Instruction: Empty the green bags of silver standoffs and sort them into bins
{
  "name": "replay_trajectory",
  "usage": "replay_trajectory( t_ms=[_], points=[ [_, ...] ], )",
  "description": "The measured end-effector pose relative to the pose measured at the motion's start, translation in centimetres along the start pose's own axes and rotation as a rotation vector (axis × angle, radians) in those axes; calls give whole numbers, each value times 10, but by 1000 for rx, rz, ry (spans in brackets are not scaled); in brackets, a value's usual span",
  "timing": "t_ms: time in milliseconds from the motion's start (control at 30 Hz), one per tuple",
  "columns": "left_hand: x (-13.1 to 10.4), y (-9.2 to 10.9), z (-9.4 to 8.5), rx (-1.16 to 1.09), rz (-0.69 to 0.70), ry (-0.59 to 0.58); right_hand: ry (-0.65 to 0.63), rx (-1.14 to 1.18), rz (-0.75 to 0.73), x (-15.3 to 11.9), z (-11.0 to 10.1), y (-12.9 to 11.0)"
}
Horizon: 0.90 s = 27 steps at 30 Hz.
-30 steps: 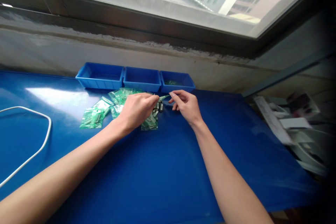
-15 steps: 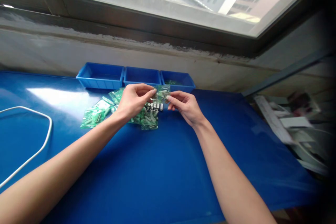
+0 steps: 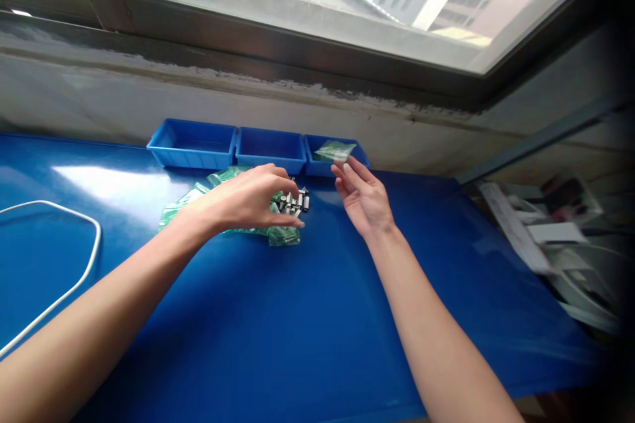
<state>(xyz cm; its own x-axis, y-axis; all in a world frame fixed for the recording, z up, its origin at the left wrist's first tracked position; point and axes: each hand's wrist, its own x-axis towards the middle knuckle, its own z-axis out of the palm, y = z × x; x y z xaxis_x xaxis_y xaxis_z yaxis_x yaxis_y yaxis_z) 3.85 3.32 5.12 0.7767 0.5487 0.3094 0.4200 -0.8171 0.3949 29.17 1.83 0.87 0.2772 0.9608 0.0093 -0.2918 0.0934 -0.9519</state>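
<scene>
On the near side of the fingers, a broad stretch of blue tabletop (image 3: 317,330) was spread as open room, its edge slanted away well to their right. The fingers of the left hand (image 3: 253,198) were held apart from the thumb, with loose metal parts (image 3: 292,203) seen in the gap and green bags (image 3: 285,236) partly hidden beneath; contact could not be told. Farther out, a small bag (image 3: 336,150) was pinched between right hand (image 3: 370,201) thumb and fingers, seen against the mouth of the rightmost blue bin (image 3: 321,168).
</scene>
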Motion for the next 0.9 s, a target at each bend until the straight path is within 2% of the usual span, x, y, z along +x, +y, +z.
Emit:
replay_trajectory(
  t_ms=[133,267,433,500,600,733,800,900],
  points=[
    [-4,4,-1,107,10,-121,-89,-37,24,-3,-1,-6],
    [-3,5,3,162,-3,-149,-129,-78,102,-7,1,-8],
    [1,4,4,116,-39,-173,-146,-41,175,-9,4,-6],
    [3,4,4,33,-67,-150,-139,-16,184,-9,5,-6],
    [5,3,5,-165,-186,-42,-140,-30,167,-9,5,-5],
    [6,-1,7,-559,-374,101,-258,-164,100,-13,8,-3],
    [5,-3,6,-720,-419,106,-333,-220,81,-16,10,-2],
    [5,-4,3,-808,-471,90,-386,-254,47,-20,13,-1]
  ],
)
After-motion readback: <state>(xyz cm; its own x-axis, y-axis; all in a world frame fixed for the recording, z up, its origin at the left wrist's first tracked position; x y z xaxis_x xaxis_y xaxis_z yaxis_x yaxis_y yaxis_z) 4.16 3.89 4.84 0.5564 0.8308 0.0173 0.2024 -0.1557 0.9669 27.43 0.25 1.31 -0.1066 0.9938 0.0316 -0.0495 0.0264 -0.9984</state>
